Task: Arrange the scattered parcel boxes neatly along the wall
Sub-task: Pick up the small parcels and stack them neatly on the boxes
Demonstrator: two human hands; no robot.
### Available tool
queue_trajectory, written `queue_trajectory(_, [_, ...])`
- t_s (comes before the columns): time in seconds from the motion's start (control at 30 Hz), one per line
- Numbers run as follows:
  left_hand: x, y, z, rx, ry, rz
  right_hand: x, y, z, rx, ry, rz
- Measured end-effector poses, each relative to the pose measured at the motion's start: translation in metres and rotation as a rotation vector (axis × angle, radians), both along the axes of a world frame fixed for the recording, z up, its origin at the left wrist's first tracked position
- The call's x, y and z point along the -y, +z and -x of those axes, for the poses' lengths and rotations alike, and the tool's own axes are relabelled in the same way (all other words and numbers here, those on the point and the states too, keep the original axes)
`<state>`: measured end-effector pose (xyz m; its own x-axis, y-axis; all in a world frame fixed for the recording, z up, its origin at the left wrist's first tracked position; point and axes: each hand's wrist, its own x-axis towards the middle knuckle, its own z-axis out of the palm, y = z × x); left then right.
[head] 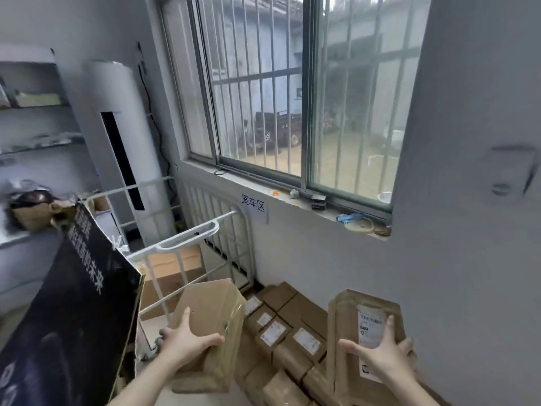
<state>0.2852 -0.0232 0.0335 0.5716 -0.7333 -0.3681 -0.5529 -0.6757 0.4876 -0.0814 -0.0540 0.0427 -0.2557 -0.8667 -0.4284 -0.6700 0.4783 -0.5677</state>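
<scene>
View from a head-worn camera looking down at a person's two bare arms, each hand carrying a cardboard parcel. The left hand (187, 341) grips a plain brown box (210, 312) held low in the near centre, thumb raised and fingers spread across its near face. The right hand (383, 356) grips a taller labelled box (348, 323) at the near right, fingers curled round its right edge and one finger lying on its white shipping label (371, 326).

Between and just beyond the two held boxes, a stack of parcel boxes (281, 326), several with white labels, sits packed in rows at the foot of the wall (322, 259) under a barred window (292, 83). A paper sign (254, 205) with Chinese characters hangs below the sill.

To the left stands a white metal cage cart (187, 244) with cardboard inside. A large black printed carton (73, 303) leans at the near left. A tall white air conditioner (126, 142) stands in the far corner.
</scene>
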Motion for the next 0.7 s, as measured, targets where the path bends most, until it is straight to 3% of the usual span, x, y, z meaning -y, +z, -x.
queue_trajectory(0.23, [0.075,-0.034,-0.073,-0.076,0.052,-0.072,0.068,-0.052,-0.055,0.027,-0.092,-0.152])
queue_trajectory(0.43, [0.171,-0.071,-0.132,-0.079,0.042,-0.16,0.186,-0.106,-0.128,0.064,-0.125,-0.252])
queue_trajectory(0.7, [0.296,-0.08,-0.204,0.051,-0.102,-0.27,0.319,-0.132,-0.244,0.135,-0.145,-0.326])
